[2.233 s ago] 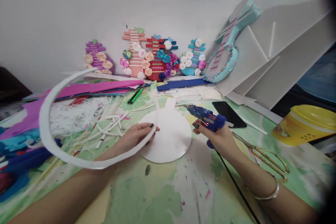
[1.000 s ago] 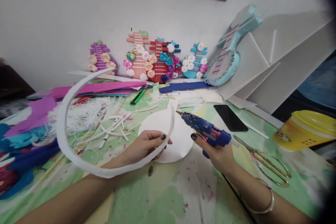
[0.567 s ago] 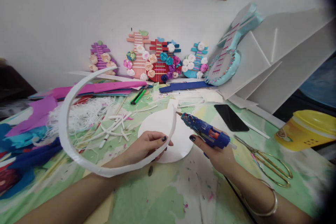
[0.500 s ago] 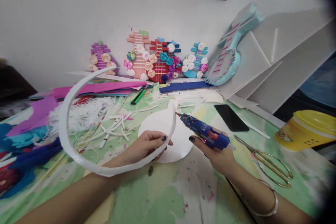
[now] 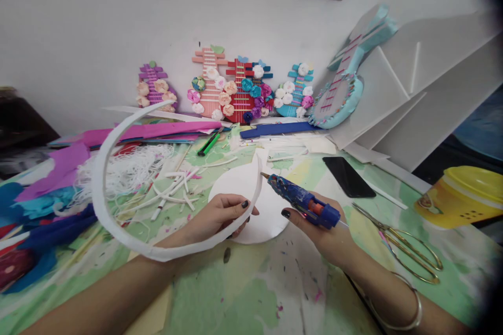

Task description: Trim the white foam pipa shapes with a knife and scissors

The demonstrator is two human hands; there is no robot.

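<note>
My left hand (image 5: 226, 214) pinches a long white foam strip (image 5: 102, 204) that curls in a wide loop out to the left. Around a blue hot glue gun (image 5: 301, 196) my right hand (image 5: 324, 235) is wrapped, thumb toward the table. The gun's nozzle sits at the strip's inner end, touching or almost touching it. Beneath both lies a white round board piece (image 5: 271, 217) with a narrow neck at the top, partly hidden by my left hand and the strip.
Gold-handled scissors (image 5: 408, 246), a black phone (image 5: 349, 177) and a yellow lidded bucket (image 5: 451, 199) stand to the right. White foam offcuts (image 5: 178, 188), a green cutter (image 5: 209, 144) and white string (image 5: 118, 172) lie left. Decorated paper instruments (image 5: 241, 89) lean against the wall.
The glue gun's tip has shifted slightly down along the strip's end. The view has turned a little; both hands keep their hold.
</note>
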